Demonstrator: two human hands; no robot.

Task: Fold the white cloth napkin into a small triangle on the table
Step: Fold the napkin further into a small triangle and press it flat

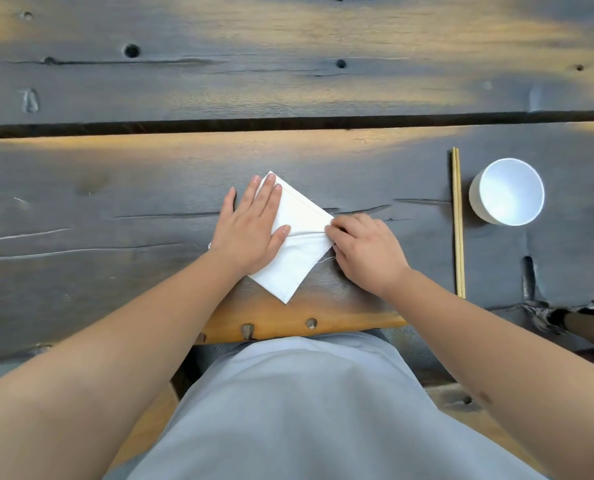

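Observation:
The white cloth napkin (300, 237) lies folded on the dark wooden table (115, 188), standing on a corner like a diamond, with a crease running across its middle. My left hand (250, 230) lies flat on its left half, fingers spread, pressing it down. My right hand (366, 251) is at the napkin's right corner, fingertips pinched on the cloth's edge at the crease. The left corner of the napkin is hidden under my left hand.
A pair of wooden chopsticks (457, 223) lies lengthwise to the right of the napkin. A white cup (506, 192) stands further right. The table's near edge (288, 327) runs just below the napkin. A wide gap (288, 124) splits the table planks beyond.

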